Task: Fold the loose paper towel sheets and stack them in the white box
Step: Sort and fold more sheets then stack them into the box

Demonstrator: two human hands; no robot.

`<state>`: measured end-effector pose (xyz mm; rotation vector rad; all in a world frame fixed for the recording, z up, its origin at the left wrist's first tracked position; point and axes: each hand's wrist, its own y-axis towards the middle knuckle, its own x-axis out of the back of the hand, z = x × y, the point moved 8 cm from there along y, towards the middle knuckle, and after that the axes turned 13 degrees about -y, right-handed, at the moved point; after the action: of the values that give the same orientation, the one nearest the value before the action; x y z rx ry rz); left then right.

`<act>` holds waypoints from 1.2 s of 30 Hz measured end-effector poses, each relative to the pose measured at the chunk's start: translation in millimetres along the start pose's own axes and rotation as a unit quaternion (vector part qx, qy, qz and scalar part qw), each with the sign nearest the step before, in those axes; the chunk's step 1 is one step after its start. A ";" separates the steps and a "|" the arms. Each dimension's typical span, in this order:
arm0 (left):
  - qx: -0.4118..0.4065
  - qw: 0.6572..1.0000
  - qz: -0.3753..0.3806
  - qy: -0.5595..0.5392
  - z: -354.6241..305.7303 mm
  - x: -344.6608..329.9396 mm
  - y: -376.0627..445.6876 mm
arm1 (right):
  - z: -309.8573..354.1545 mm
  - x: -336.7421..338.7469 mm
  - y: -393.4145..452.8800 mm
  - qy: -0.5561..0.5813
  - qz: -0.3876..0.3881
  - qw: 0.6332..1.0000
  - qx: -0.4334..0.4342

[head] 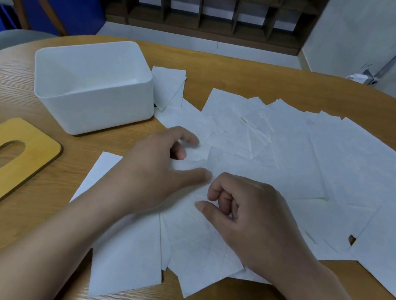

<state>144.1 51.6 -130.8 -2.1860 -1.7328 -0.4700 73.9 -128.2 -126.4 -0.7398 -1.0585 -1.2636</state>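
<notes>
Left hand (154,169): fingers mostly straight and spread, thumb out to the right, tips resting on the paper towel sheets (291,157), nothing gripped. Right hand (253,220): fingers curled in toward the palm, thumb pointing left along the top sheet; cannot tell if it pinches an edge or just sits on it. Hands are just beside each other, left thumb tip near the right knuckles. Sheets are thin, white, squarish, faintly embossed and creased, overlapping at odd angles from near centre out to the right edge; some carry diagonal fold lines. White box (92,100) sits far left, open top, rounded corners, smooth matte plastic, no sheets visible inside. One folded sheet (169,85) lies against the box's right side. Wooden lid (1,166), flat, yellow, rounded with an oblong slot, lies near left, apart from the box. Table (11,90) is light wood with visible grain and a curved far edge. Beyond it: chair (22,1) with wooden frame far left, blue panel behind it, dark wooden lattice shelf (206,5) along the far wall, pale floor tiles.
</notes>
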 end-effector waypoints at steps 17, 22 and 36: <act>-0.073 0.991 -0.071 -0.087 -12.8 44.1 -6.3 | -2.0 1.9 1.0 0.036 0.018 0.999 -0.007; -0.100 0.972 -0.125 -0.172 -17.8 70.5 -7.5 | -3.5 2.8 1.2 0.094 0.032 0.995 -0.013; -0.047 0.935 -0.073 -0.344 -21.9 8.8 -2.0 | -43.6 49.3 2.3 0.334 -0.086 0.926 -0.154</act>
<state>142.7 50.2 -107.2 -2.4813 -2.2576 0.2344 84.3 -186.1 -96.7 -0.3891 -0.3721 -1.6943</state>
